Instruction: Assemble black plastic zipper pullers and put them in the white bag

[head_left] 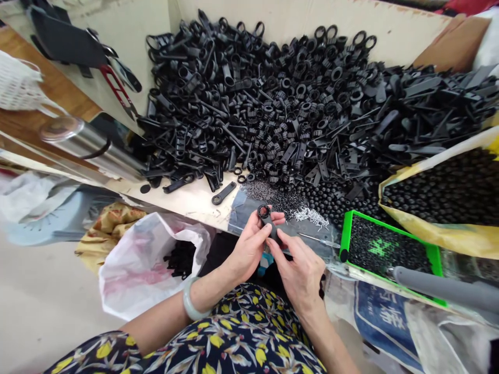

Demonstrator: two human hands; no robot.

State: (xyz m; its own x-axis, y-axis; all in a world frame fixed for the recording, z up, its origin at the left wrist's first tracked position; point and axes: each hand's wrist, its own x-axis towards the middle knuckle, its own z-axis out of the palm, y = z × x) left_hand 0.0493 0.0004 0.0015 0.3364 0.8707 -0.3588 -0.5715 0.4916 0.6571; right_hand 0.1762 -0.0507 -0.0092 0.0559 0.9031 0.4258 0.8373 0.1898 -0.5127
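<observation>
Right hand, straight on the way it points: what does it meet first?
The black plastic ring-ended piece held in the left hand. The right hand has its fingers right at it; depth is unclear, so they may already touch.

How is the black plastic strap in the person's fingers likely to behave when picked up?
Probably light and fairly stiff: the black plastic strap shows no droop where the left hand pinches it. It seems unlikely to roll far, since a matching strap lies flat on the board.
</observation>
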